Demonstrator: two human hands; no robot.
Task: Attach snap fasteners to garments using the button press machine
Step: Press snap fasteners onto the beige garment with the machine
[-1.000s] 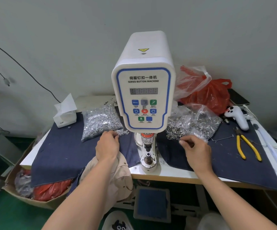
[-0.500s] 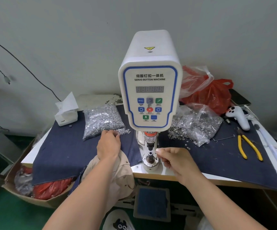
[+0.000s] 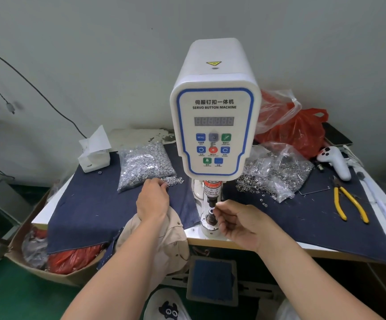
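Progress: we judge the job to be at the loading step. Our beige garment (image 3: pixel 164 241) hangs over the tabletop (image 3: pixel 245 244) edge, below our left wrist, not yet under the press (image 3: pixel 215 125). We see a few snaps already on its fabric; more placing and pressing is left.

Right hand: our right hand (image 3: pixel 240 224) sits just beside the lower die (image 3: pixel 210 215) at the press base, thumb and forefinger pinched together at the die's top. We take it to be setting a small fastener there, though the piece itself is too small to make out.

Left hand: our left hand (image 3: pixel 152 199) reaches past the garment to the loose snaps spilling from the left bag of fasteners (image 3: pixel 145 165), fingers curled down onto them. Whether it has one pinched we cannot tell.

Supplies: second bag of fasteners (image 3: pixel 277 172) lies to the right of the press, on the blue cloth (image 3: pixel 90 204).

Left to do: bring the garment over the die, then press.
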